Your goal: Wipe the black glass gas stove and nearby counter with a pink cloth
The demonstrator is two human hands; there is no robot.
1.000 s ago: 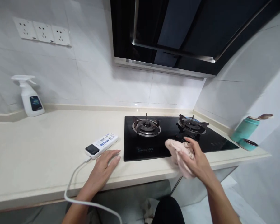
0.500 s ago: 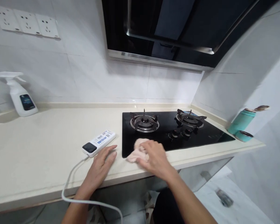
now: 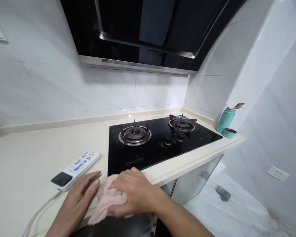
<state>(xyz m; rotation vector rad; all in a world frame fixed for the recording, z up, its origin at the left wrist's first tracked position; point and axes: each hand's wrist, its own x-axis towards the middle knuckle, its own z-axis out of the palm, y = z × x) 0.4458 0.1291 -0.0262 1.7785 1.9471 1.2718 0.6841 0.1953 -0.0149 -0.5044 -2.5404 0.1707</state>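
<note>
My right hand [image 3: 134, 194] is closed on a pale pink cloth [image 3: 111, 197], pressed at the counter's front edge by the near left corner of the black gas stove [image 3: 148, 154]. One end of the cloth hangs over the edge. Just left of it my left hand [image 3: 80, 197] rests on the cream countertop [image 3: 34, 154], fingers stretched out and holding nothing. Beyond those fingertips lies a white device [image 3: 76, 169] with a dark screen and a white cable, close to the hand. Whether the left thumb touches the cloth I cannot tell.
Two burners, a left one [image 3: 135, 134] and a right one [image 3: 182, 124], stand on the stove, with black knobs [image 3: 168, 141] in front. A turquoise bottle [image 3: 226, 120] and a small turquoise cup [image 3: 229, 133] are at the far right. A dark range hood [image 3: 150, 29] hangs above.
My right hand has drawn the cloth off the stove's front left corner, toward me and left onto the counter edge. The view has turned right, so the spray bottle is out of sight.
</note>
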